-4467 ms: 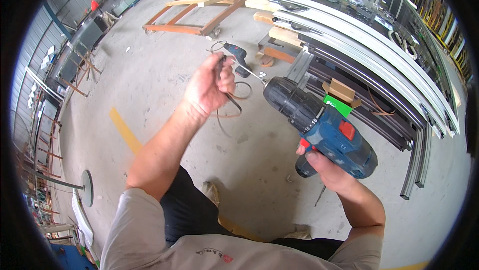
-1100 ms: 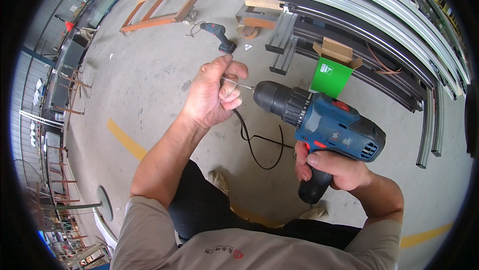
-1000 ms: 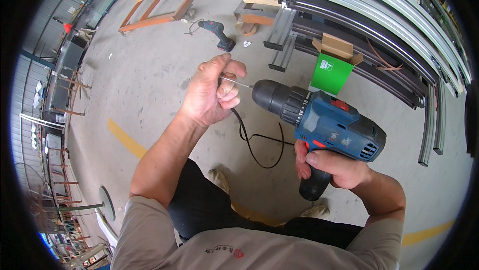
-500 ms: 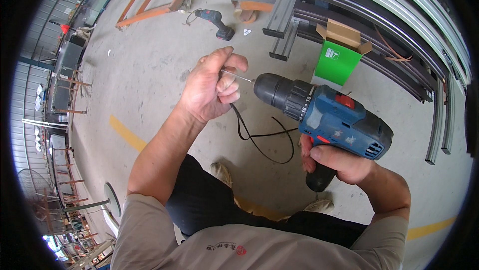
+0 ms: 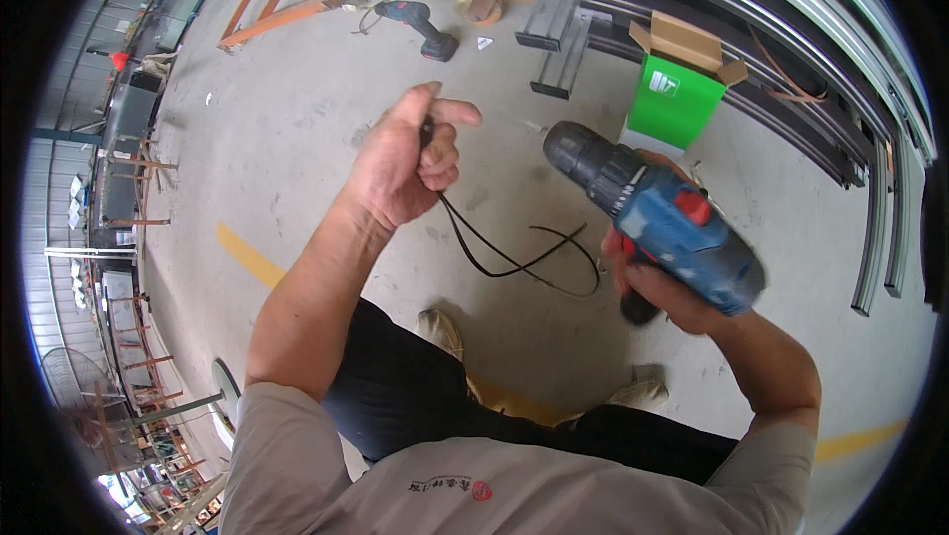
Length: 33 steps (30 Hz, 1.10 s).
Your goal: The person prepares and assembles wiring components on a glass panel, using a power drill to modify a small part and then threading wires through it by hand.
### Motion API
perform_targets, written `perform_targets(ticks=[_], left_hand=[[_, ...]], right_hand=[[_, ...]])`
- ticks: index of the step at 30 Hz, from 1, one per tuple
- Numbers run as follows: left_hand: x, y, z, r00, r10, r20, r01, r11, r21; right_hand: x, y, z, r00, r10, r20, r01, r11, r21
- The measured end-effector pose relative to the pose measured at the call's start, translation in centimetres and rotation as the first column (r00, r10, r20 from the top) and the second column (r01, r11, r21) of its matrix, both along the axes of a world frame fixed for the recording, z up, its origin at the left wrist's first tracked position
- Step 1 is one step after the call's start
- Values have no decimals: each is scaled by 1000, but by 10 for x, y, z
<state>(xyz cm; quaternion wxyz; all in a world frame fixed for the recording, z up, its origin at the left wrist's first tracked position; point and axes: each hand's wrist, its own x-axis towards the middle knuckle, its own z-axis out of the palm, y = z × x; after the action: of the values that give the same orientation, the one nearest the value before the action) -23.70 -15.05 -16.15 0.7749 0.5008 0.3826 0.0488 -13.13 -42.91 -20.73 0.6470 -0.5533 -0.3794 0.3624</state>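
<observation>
Floor: grey concrete, scuffed. Drill, held above it: blue-and-black housing, motion-blurred. Left hand: index finger extended, others curled round a thin black cord, partly concealed there, looping below. Right hand: grasping the drill, palm hidden. Bit: slender, tip blurred, apart from the left hand.

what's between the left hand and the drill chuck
In the head view, a thin, blurred bit juts from the drill chuck toward the left hand; grey floor shows behind.
</observation>
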Motion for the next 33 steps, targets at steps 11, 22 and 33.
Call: perform_targets(ticks=[11,22,33], left_hand=[[-8,-9,-18,998,35,-45,-41,992,-117],[-7,3,-6,992,72,104,-49,977,-207],[-18,-8,6,981,-32,192,79,967,-240]], right_hand=[[-8,-28,-121,916,69,395,66,946,-318],[-19,8,9,790,-53,610,11,997,72],[-25,0,12,912,23,409,-3,999,-51]])
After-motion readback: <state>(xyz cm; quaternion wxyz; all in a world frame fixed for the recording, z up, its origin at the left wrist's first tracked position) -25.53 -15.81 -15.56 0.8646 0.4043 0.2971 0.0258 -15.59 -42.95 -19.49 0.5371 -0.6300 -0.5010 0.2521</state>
